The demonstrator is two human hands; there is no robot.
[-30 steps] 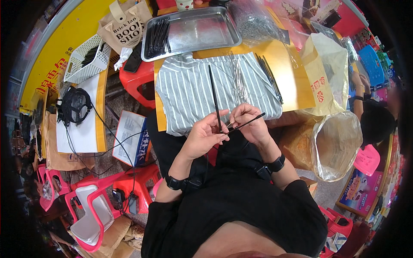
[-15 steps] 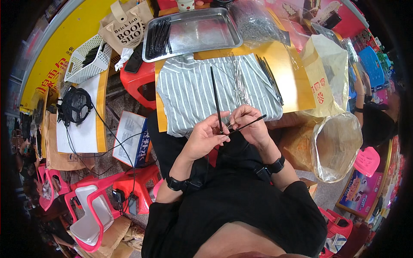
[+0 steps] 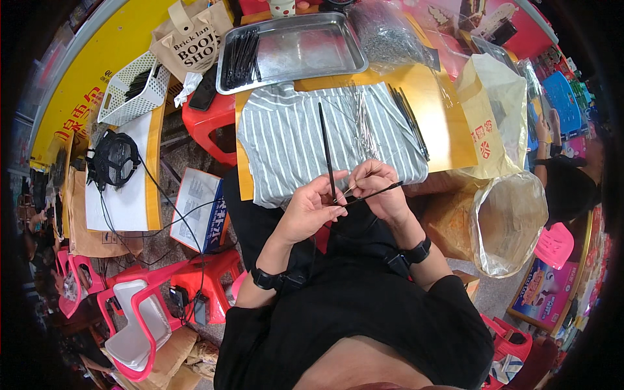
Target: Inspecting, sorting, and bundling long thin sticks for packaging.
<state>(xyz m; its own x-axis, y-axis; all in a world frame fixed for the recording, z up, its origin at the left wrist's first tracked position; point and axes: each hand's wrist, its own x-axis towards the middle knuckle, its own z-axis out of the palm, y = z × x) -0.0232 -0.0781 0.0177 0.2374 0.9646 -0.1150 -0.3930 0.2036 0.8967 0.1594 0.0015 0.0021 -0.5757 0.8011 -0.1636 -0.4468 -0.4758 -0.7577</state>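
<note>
My left hand (image 3: 308,207) is closed in a pinch on a thin black rod (image 3: 325,140) that points away from me over the striped cloth. A second black rod (image 3: 380,192) meets it at my left fingertips and slants right, crossing in front of my right hand (image 3: 383,188). The fingers of my right hand pinch a fine, pale wire-like strand (image 3: 351,189) close to the joint; its ends are hidden by the fingers. Beyond both hands, thin silvery wires (image 3: 365,127) lie on the grey-and-white striped cloth (image 3: 276,143). Several loose black rods (image 3: 409,120) rest at its right side.
A metal tray (image 3: 312,49) holding more black rods (image 3: 240,57) stands at the far side, beside a clear bag of small pieces (image 3: 390,39). A white basket (image 3: 123,97) is far left. An open lined sack (image 3: 510,221) stands right; red stools (image 3: 214,123) are at left.
The right fingers have shifted very slightly, and the slanted rod's outer end sits a little lower. Otherwise the hands and rods hold nearly the same position.
</note>
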